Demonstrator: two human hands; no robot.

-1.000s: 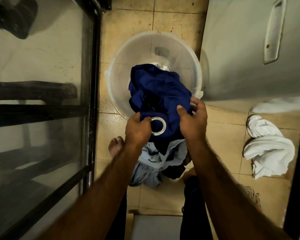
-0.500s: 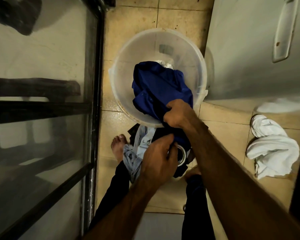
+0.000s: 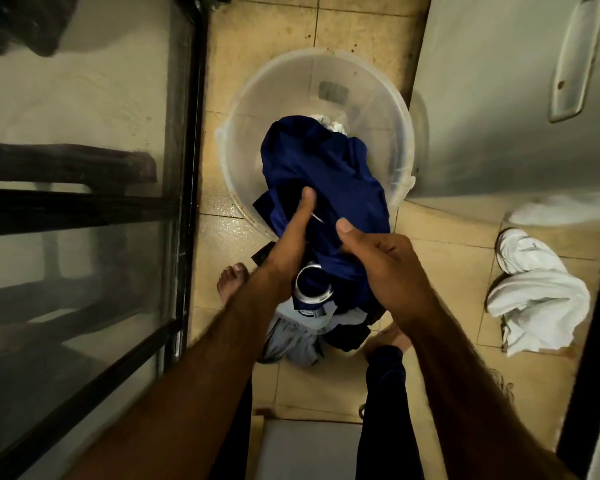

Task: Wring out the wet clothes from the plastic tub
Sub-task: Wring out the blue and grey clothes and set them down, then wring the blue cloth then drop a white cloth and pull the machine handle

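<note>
The plastic tub (image 3: 291, 91), at upper centre, could be tipped if the blue garment (image 3: 326, 174), draped from inside it over the near rim, is pulled hard. The grey clothes (image 3: 291, 337) heaped at lower centre could be soaked by wrung water. The garment is clenched in the right hand (image 3: 385, 271); whether it is gripped by the left hand (image 3: 291, 233) cannot be told, its fingers being hidden

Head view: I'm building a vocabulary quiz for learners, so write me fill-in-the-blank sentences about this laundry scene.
The left hand and right hand grip a garment coloured dark ____.
It drapes over the rim of the plastic tub, which stands on the ____.
The crumpled cloth lying right of the tub is ____.
Missing: blue; floor; white.
</note>
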